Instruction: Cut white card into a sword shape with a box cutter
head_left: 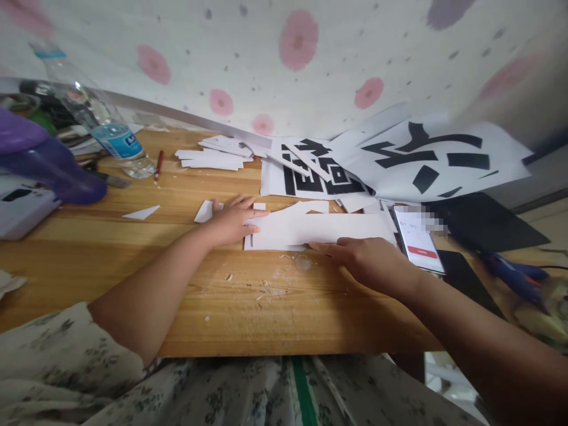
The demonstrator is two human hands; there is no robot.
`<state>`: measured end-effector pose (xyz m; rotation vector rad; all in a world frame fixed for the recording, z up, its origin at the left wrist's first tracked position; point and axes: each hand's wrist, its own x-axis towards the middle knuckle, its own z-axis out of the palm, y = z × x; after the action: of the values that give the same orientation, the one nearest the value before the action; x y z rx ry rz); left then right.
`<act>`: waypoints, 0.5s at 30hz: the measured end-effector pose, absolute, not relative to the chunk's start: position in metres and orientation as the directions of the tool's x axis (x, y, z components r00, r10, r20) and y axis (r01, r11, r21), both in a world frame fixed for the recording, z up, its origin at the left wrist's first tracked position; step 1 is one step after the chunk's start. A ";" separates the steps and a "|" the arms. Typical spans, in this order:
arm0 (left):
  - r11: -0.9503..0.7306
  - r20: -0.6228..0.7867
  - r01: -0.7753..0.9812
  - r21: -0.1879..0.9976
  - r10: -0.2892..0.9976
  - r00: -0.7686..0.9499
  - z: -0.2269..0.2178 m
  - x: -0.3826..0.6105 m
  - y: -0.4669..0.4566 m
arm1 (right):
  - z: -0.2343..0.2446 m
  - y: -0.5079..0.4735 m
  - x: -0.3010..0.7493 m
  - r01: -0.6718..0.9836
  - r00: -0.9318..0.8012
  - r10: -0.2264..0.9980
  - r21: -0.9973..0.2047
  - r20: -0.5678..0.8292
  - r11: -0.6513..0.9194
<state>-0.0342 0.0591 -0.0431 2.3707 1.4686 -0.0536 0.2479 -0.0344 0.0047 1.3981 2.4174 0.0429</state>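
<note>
A long white paper strip (323, 228) lies across the wooden table in front of me. My left hand (233, 218) rests flat at its left end, with the fingers spread and the fingertips on the paper. At the near edge of the strip, my right hand (368, 257) has its index finger stretched along the paper, a small dark shadow at the tip. The other right fingers are partly hidden under the hand. Small white paper pieces (316, 206) lie just behind the strip, and another piece (204, 211) is beside my left hand.
A phone (419, 239) lies right of the strip. Behind are sheets with black characters (306, 168) and a paper stack (213, 158). To the left stand a water bottle (119, 142), a red pencil (158, 164) and a purple object (57, 160). A blue tool (510, 275) lies right.
</note>
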 end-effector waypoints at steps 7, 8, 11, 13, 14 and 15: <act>-0.371 -0.163 0.885 0.281 0.890 0.425 -0.040 -0.029 0.052 | -0.002 -0.049 0.256 0.928 -0.367 0.928 -0.093 -0.063 0.361; -0.365 -0.146 0.883 0.296 0.896 0.419 -0.038 -0.028 0.052 | -0.002 -0.050 0.254 0.937 -0.328 0.943 -0.148 -0.057 0.317; -0.338 -0.099 0.878 0.338 0.915 0.391 -0.034 -0.025 0.050 | -0.006 -0.047 0.245 0.926 -0.280 0.956 -0.288 -0.084 0.246; -0.324 -0.067 0.876 0.357 0.927 0.370 -0.032 -0.025 0.048 | -0.011 -0.045 0.240 0.903 -0.289 0.955 -0.351 -0.070 0.248; -0.317 -0.047 0.869 0.380 0.932 0.360 -0.031 -0.026 0.047 | -0.013 -0.043 0.238 0.893 -0.288 0.956 -0.377 -0.057 0.246; -0.301 -0.026 0.847 0.437 0.938 0.347 -0.030 -0.027 0.046 | -0.015 -0.042 0.238 0.885 -0.278 0.959 -0.402 -0.050 0.235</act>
<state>-0.0270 0.0463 -0.0298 2.2406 1.5707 0.3308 0.2377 -0.0425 -0.0153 1.9938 2.6240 -0.6030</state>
